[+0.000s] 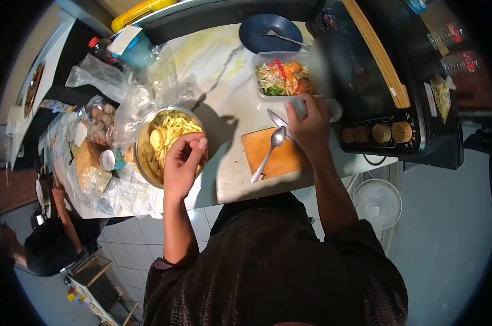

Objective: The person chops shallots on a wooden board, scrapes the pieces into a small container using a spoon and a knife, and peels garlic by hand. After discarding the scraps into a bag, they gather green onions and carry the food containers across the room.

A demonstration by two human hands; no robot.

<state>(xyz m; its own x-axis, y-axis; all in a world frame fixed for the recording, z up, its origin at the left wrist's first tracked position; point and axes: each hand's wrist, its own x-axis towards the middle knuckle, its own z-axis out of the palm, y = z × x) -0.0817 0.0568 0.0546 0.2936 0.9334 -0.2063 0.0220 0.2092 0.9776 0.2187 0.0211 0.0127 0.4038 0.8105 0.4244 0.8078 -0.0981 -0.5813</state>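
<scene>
My left hand (185,165) hangs over the right side of a metal bowl (141,165) filled with pale yellow cut strips and some round slices. Its thumb and forefinger press together; whatever may be between them cannot be made out. My right hand (310,124) is at the front right corner of a clear plastic container (281,99), thumb apart from the fingers. Inside the container lie bean sprouts, red strips, greens and orange pieces (284,77). Below this hand, a metal spoon (277,138) and a partly covered knife (278,119) rest on a wooden cutting board (257,146).
A dark blue plate (257,32) with a fork (284,38) stands behind the container. To the right is a black stove (368,127) with a dark pan (346,65). Plastic bags (143,103) crowd the left. Another person (50,244) is at far left.
</scene>
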